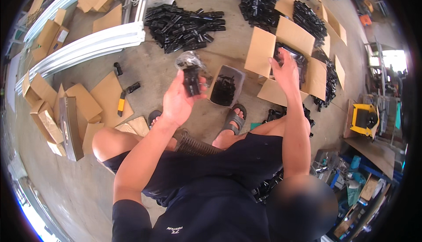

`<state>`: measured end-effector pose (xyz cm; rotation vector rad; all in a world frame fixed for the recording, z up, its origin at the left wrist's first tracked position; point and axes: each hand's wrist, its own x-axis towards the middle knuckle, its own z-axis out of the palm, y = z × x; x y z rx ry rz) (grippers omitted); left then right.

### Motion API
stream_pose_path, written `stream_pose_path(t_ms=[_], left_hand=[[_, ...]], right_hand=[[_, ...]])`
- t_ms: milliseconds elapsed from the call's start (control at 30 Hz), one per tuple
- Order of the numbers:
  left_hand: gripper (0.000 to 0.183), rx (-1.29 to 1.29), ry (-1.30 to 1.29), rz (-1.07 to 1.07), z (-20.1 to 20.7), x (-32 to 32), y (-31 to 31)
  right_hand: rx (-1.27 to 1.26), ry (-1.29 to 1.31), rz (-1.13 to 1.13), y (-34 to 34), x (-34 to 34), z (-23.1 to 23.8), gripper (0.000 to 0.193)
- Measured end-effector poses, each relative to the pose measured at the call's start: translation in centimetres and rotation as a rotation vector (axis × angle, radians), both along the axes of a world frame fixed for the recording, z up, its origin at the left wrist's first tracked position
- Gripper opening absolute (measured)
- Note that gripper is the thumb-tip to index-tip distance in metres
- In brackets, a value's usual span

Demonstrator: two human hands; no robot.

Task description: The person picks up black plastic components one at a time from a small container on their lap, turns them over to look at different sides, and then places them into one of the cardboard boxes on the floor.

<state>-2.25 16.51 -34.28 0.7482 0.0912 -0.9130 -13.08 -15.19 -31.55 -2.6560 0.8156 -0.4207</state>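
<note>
My left hand (176, 103) is closed round a black plastic part (191, 80), a blocky piece held up over the floor. My right hand (286, 70) reaches over an open cardboard box (260, 54); its thumb and fingers are apart, and I see nothing between them. Inside that box lie black parts (300, 62), partly hidden by the hand. Between my hands a clear plastic tub (239, 77) stands on the floor with small black pieces (225, 86) in it. A crumpled clear plastic bag (188, 59) lies just beyond the held part.
Heaps of black parts (184, 26) cover the floor ahead and around the box. Silver metal rails (96, 42) lie at the left, near flattened cardboard (105, 95) bearing a yellow utility knife (121, 105). Tools and a yellow machine (365, 119) stand at the right.
</note>
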Motion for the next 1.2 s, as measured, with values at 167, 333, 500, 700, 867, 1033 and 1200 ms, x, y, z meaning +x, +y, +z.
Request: stream_pose_path(t_ms=[167,333,500,700,867,1033,1200], left_hand=[[0.04,0.042,-0.009,0.076,0.0,-1.0,0.1],[0.048,-0.101,0.024,-0.015,0.6,-1.4,0.1],[0.04,-0.021,0.006,0.055,1.0,-1.7,-0.3],[0.028,-0.146,-0.047,0.171,-0.2,-1.4,0.3],[0.027,-0.055,-0.003,0.131,0.7,-1.8,-0.4],[0.022,0.023,-0.053,0.207,-0.2,-1.6,-0.2],[0.023,0.057,-0.048,0.163,0.0,-1.5,0.1]], right_hand=[[0.82,0.024,0.384,14.4,2.6,2.1,0.034],[0.803,-0.147,0.385,16.6,3.4,-0.4,0.04],[0.933,-0.213,0.377,15.3,3.4,-1.2,0.025],[0.964,-0.11,0.174,16.1,4.0,0.8,0.015],[1.145,-0.266,0.233,16.0,3.4,1.5,0.028],[1.219,-0.161,0.341,15.7,2.9,0.8,0.032],[1.709,-0.186,0.186,14.9,2.9,-0.2,0.031]])
